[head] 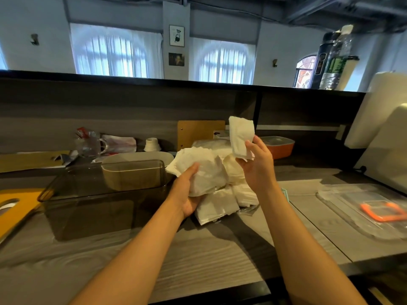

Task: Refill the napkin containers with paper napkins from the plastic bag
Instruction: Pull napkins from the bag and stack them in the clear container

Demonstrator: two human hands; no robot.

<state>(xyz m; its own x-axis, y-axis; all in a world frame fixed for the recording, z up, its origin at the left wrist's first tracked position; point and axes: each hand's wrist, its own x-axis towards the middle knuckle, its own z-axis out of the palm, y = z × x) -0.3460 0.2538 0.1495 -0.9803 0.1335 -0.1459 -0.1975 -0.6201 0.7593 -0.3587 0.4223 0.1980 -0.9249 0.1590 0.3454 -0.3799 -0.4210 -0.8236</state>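
Hands: both bare forearms reach up from the lower edge of the frame to the napkins at centre.
Left hand (187, 194): curled round a thick bundle of napkins (202, 170), thumb on top, fingers underneath, holding it just above the bench (198, 260).
Right hand (256, 161): raised at centre right, palm toward the camera, thumb and fingers pinching a small folded wad of napkins (241, 134) that stands upright above the hand.
Napkin pile (217, 208): more white napkins lie loose on the bench below and between the two hands, touching the held bundle; some clear plastic wrapping shows behind them.
Smoked container (99, 203): a dark, see-through rectangular container sits on the bench at centre left, open on top, just beside the left hand.
Cream container (136, 158): a pale oval-cornered container stands directly behind the smoked one, seen partly through its wall.
Yellow lid (15, 208): at the left edge, flat on the bench, with an oval slot.
Clear lid (365, 208): at lower right, with an orange handle (383, 211) on it.
Orange box (278, 146): behind the right hand, on the back of the bench.
Glass mug (88, 144): upper left of the bench, with a red packet in it.
Bottles (334, 58): upper right, on the ledge; one has a green label.
Writing: none can be read; labels are too blurred.
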